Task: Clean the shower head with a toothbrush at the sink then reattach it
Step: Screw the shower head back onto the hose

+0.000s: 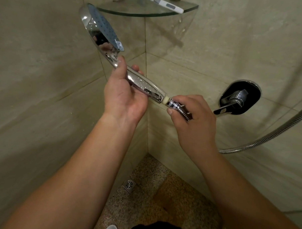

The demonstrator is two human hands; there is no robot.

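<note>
holding the shower head [105, 34] by its handle in your left hand [123, 94], fingers wrapped round it, you pinch the hose nut [173, 105] at its threaded end with your right hand [191, 119]. this looks like the coupling step (unscrewing or reattaching, i cannot tell). next: turn the nut squarely. the toothbrush [162, 2] lies on the glass shelf [146, 13].

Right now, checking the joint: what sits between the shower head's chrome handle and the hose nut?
In the head view, a short cream threaded stub shows between the shower head handle and the hose nut.
</note>
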